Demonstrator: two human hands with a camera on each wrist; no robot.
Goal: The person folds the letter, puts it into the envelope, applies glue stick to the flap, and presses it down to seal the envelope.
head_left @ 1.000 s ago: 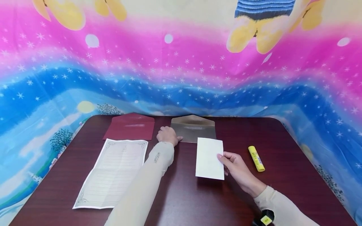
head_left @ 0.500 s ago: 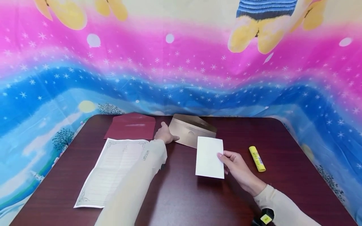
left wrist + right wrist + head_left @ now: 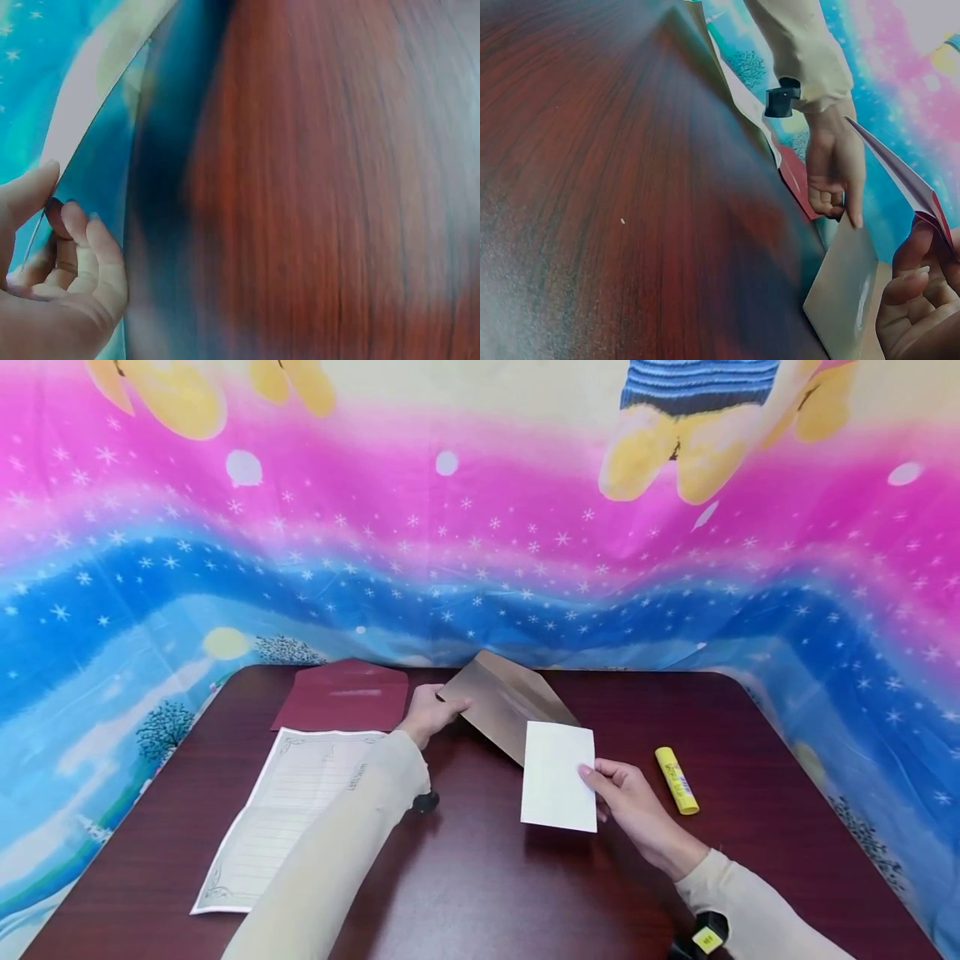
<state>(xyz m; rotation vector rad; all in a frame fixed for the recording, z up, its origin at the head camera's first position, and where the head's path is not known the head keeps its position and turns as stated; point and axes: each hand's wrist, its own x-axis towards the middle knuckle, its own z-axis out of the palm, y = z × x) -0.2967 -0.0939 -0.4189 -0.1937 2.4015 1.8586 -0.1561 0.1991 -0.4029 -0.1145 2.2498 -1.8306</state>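
Observation:
My left hand (image 3: 429, 714) pinches the left corner of a brown-gold envelope (image 3: 495, 702), thumb on its face. The envelope tilts, its left end raised off the table, its pointed flap unfolded toward the back. In the left wrist view the thumb and curled fingers of the left hand (image 3: 71, 300) meet at the envelope's thin edge. My right hand (image 3: 630, 802) holds a folded white sheet of paper (image 3: 558, 777) by its right edge, above the table. That paper covers the envelope's lower right part in the head view. From the right wrist, the paper (image 3: 900, 169) shows a reddish inner side.
A dark red envelope (image 3: 341, 697) lies at the back left, flap unfolded. In front of it, a lined letter sheet (image 3: 292, 810) with a decorated border is partly hidden by my left sleeve. A yellow glue stick (image 3: 677, 781) lies at the right. A printed cloth (image 3: 480, 543) hangs behind the table.
The brown-gold envelope, flat on the table a second ago, has been raised at its left end and tilted. My left hand has pulled slightly back toward me. The right hand barely moves.

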